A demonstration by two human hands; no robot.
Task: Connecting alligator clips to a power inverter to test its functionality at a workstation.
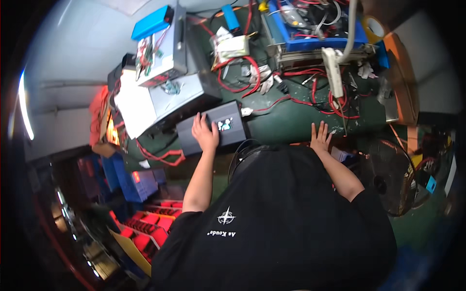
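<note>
A dark grey box (231, 137) with a small lit display (225, 124) lies near the front edge of the green-topped bench. My left hand (206, 134) rests flat on top of it, fingers stretched out, just left of the display. At the box's right end is a white connector (246, 111), from which a red cable (276, 103) runs off to the right. My right hand (320, 139) is at the bench's front edge with its fingers spread and nothing held. A pale-handled tool (333, 72) on a hose hangs above the bench beyond that hand.
Behind the dark box stand grey metal housings (194, 92) with a blue block (151, 23) on top. Red cables, gloves (262, 79) and scraps litter the bench. A blue bin (325, 41) of wires is at the back right. Below right stands a round fan (388, 177).
</note>
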